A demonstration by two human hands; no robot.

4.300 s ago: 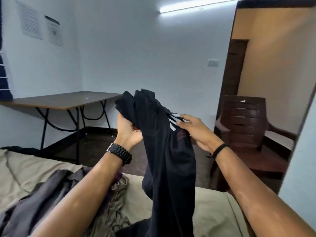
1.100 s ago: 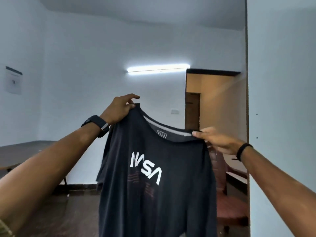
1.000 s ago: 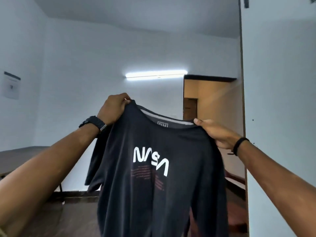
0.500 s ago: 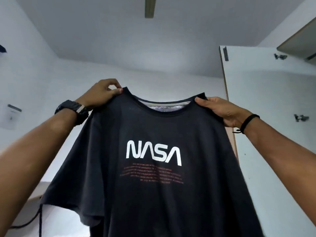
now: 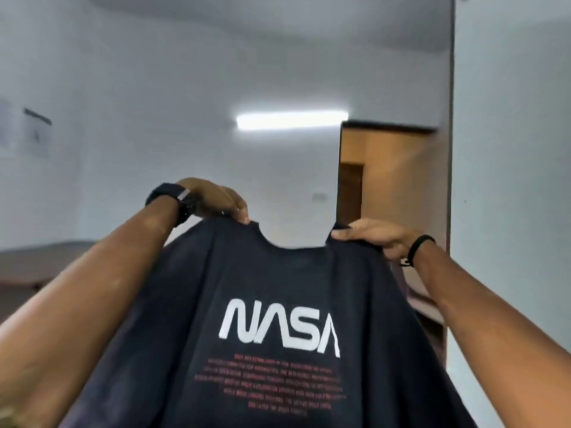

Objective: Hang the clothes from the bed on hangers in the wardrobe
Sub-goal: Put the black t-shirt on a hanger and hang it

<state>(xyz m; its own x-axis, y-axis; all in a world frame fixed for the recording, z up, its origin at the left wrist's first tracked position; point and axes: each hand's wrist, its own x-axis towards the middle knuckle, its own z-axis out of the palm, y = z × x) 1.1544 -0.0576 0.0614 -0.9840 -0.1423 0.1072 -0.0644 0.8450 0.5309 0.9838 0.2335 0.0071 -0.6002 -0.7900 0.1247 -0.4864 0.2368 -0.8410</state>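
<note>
A dark navy T-shirt point(image 5: 278, 304) with a white NASA logo and small red text is spread out in front of me, its front facing me. My left hand point(image 5: 216, 200) grips the shirt's left shoulder beside the neck opening. My right hand point(image 5: 374, 237) grips the right shoulder at the other side of the collar. The shirt hangs slanted toward me from both hands, and its lower part runs out of the frame. The bed, the hangers and the inside of the wardrobe are out of view.
A white wardrobe door point(image 5: 509, 180) stands close on the right. Behind it is an open doorway point(image 5: 389, 196) to a tan-walled room. A brown table point(image 5: 40, 257) stands at the far left wall. A tube light point(image 5: 290, 120) glows on the back wall.
The view has tilted down from the ceiling to the back wall. The shirt has come lower and closer, and both hands keep their hold on its shoulders.
</note>
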